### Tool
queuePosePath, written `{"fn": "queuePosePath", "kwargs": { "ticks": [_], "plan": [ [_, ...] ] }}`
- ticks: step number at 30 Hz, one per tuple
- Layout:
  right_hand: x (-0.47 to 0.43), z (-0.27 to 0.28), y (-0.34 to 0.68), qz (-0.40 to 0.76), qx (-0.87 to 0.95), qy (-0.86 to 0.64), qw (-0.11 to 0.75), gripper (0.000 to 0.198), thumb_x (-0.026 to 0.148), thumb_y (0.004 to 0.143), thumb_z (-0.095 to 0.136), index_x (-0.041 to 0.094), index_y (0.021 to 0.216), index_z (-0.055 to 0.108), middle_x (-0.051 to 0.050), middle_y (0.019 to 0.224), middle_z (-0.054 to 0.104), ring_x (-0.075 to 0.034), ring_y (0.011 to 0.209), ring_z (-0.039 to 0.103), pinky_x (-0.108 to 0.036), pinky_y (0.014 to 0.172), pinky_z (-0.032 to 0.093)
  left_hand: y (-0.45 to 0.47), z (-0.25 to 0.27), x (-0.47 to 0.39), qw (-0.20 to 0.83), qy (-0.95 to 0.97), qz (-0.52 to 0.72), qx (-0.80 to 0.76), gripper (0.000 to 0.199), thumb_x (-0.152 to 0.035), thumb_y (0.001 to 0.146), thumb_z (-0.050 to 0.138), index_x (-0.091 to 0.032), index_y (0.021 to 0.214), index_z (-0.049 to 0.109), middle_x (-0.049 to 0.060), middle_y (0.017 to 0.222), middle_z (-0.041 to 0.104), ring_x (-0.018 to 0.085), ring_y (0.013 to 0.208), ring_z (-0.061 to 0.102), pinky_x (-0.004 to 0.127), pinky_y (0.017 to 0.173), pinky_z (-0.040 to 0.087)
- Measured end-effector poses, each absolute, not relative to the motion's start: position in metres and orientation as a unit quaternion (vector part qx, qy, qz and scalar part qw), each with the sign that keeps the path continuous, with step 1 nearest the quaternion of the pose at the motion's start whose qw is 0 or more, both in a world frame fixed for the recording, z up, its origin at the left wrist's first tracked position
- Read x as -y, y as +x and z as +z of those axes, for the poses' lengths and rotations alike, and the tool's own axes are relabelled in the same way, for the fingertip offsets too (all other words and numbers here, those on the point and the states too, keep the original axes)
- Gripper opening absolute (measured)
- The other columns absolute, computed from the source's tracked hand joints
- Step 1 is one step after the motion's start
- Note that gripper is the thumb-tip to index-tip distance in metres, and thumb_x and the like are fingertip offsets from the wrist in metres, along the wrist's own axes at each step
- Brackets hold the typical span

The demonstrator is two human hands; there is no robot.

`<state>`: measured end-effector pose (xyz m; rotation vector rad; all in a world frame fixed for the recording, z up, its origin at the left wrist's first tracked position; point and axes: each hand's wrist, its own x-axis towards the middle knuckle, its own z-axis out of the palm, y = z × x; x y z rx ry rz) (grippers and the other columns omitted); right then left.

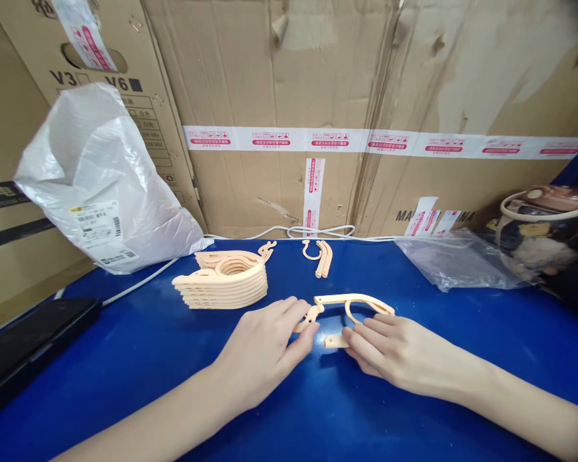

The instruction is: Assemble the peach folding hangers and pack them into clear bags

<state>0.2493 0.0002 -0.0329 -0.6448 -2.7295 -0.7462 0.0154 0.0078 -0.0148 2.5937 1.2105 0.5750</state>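
Note:
My left hand (270,337) pinches a small cream plastic hook piece (312,314) between thumb and fingers. My right hand (390,350) is closed on a cream folding hanger (354,299); one arm of it curves above the fingers and the other arm's end (336,342) pokes out to the left of them. The fingers hide the hanger's joint. A neat stack of folded hangers (224,289) lies behind my left hand. Farther back, one more folded hanger (323,258) lies by itself with its hook to the left.
A stuffed white plastic bag (101,173) leans on cardboard boxes (279,77) at the back. A black device (38,353) lies on the blue table (173,398) at left, with a white cable behind. At right are a clear plastic bag (462,260) and a dark bag (534,218).

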Motion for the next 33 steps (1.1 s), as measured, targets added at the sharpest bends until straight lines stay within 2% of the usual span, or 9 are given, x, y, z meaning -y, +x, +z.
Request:
{"fn": "queuePosePath", "kwargs": {
  "ticks": [6, 11, 16, 23, 28, 33],
  "plan": [
    [-0.001, -0.034, 0.252, -0.267, 0.935, -0.218, 0.087, 0.018, 0.016, 0.097, 0.038, 0.013, 0.104, 0.055, -0.001, 0.073, 0.058, -0.014, 0.056, 0.055, -0.03, 0.048, 0.036, 0.013, -0.01, -0.007, 0.121, 0.88, 0.201, -0.413, 0.032, -0.031, 0.099, 0.033, -0.021, 0.096, 0.063, 0.0, 0.083, 0.061, 0.015, 0.077, 0.059, 0.025, 0.067, 0.045],
    [-0.004, -0.032, 0.25, -0.193, 0.941, -0.259, 0.096, 0.026, 0.021, 0.101, 0.031, 0.016, 0.097, 0.055, 0.0, 0.068, 0.059, -0.012, 0.048, 0.054, -0.028, 0.048, 0.038, 0.013, -0.011, -0.006, 0.134, 0.887, 0.19, -0.398, 0.032, -0.03, 0.099, 0.031, -0.021, 0.097, 0.061, 0.001, 0.084, 0.064, 0.016, 0.076, 0.062, 0.026, 0.071, 0.046],
    [-0.006, -0.028, 0.25, -0.049, 0.947, -0.301, 0.104, 0.028, 0.027, 0.103, 0.027, 0.016, 0.102, 0.053, -0.004, 0.083, 0.067, -0.014, 0.062, 0.063, -0.026, 0.054, 0.043, 0.012, -0.014, -0.008, 0.177, 0.891, 0.169, -0.383, 0.031, -0.029, 0.101, 0.027, -0.021, 0.097, 0.057, 0.001, 0.087, 0.065, 0.017, 0.079, 0.063, 0.027, 0.071, 0.046],
    [-0.004, -0.027, 0.25, -0.047, 0.941, -0.303, 0.145, 0.028, 0.028, 0.102, 0.028, 0.017, 0.106, 0.054, -0.004, 0.084, 0.069, -0.012, 0.059, 0.063, -0.024, 0.053, 0.043, 0.012, -0.019, -0.008, 0.193, 0.895, 0.177, -0.363, 0.031, -0.029, 0.101, 0.023, -0.022, 0.106, 0.052, 0.002, 0.1, 0.066, 0.019, 0.086, 0.064, 0.03, 0.073, 0.046],
    [-0.003, -0.025, 0.25, -0.049, 0.934, -0.31, 0.172, 0.029, 0.033, 0.102, 0.032, 0.018, 0.104, 0.056, -0.002, 0.08, 0.068, -0.012, 0.063, 0.063, -0.023, 0.056, 0.042, 0.012, -0.018, -0.006, 0.178, 0.907, 0.173, -0.341, 0.032, -0.029, 0.1, 0.021, -0.021, 0.093, 0.051, 0.001, 0.086, 0.063, 0.017, 0.069, 0.062, 0.028, 0.063, 0.044],
    [-0.003, -0.027, 0.248, -0.057, 0.931, -0.326, 0.155, 0.037, 0.035, 0.103, 0.028, 0.017, 0.093, 0.059, -0.001, 0.072, 0.066, -0.013, 0.058, 0.061, -0.025, 0.054, 0.038, 0.012, -0.021, -0.008, 0.087, 0.933, 0.131, -0.323, 0.025, -0.031, 0.099, 0.026, -0.02, 0.09, 0.047, 0.0, 0.077, 0.062, 0.018, 0.059, 0.06, 0.028, 0.05, 0.036]
  ]
}}
